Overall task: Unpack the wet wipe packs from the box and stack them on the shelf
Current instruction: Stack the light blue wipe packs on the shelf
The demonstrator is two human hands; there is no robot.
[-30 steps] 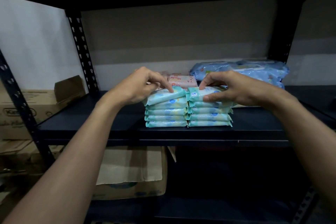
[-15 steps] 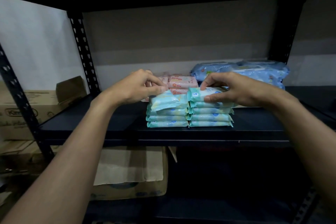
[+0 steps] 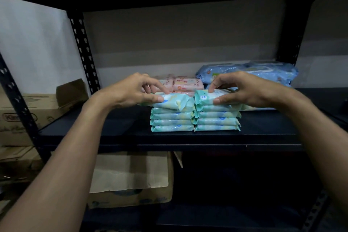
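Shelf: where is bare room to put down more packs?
Widest bare patch: shelf board between the left post and the left teal stack. A second one right of the right teal stack. Crowded behind: pink packs, blue packs.

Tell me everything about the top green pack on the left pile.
The soft pale-green plastic wet wipe pack shows faint yellow and blue print and a crimped seal at its right end. It lies slightly askew atop the left pile of matching packs on the dark metal shelf. The left hand pinches its left end between thumb and forefinger. Its right end comes close to the right pile's top pack; whether they touch is unclear.
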